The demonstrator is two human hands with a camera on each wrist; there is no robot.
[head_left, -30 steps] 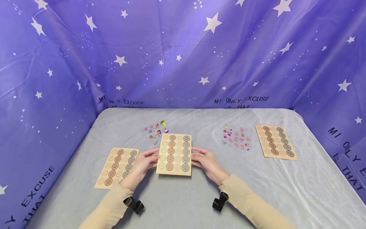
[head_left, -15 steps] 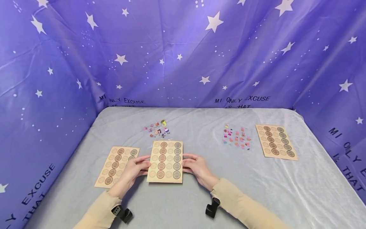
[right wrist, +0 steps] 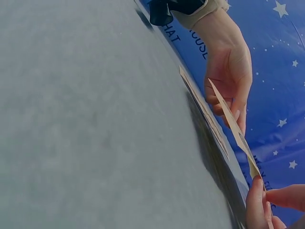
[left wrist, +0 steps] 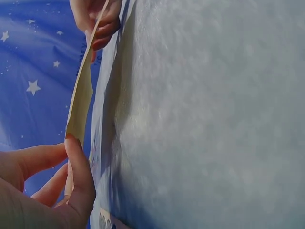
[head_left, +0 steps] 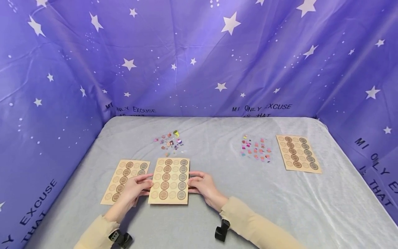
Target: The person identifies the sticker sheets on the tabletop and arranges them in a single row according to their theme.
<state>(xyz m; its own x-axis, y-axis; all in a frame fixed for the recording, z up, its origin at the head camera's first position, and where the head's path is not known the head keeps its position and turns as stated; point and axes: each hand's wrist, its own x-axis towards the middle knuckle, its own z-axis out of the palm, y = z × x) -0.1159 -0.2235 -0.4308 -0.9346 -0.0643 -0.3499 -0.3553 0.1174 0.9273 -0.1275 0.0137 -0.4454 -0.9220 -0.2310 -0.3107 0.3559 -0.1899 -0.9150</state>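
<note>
Between both hands, a tan sticker sheet point(head_left: 169, 180) printed with rows of round brown and grey seals is held by its two side edges. My left hand point(head_left: 132, 190) pinches its left edge, thumb on one face and fingers on the other. At the right edge, my right hand point(head_left: 205, 188) pinches it the same way. Both wrist views show the sheet point(left wrist: 82, 100) edge-on, raised above the table. Its left side overlaps a second tan sticker sheet point(head_left: 116, 180) lying on the table, partly hidden behind the left hand.
Small colourful stickers point(head_left: 170, 141) lie on the grey cloth table point(head_left: 248, 193) beyond the held sheet. To the right lie more pink and orange stickers point(head_left: 256, 148) and another tan sheet point(head_left: 299, 154). Purple star-printed curtain point(head_left: 199, 58) surrounds the table's back and sides.
Both hands have carried the held sheet left and toward the person, so it now overlaps the left sheet in the head view. The grips stay the same.
</note>
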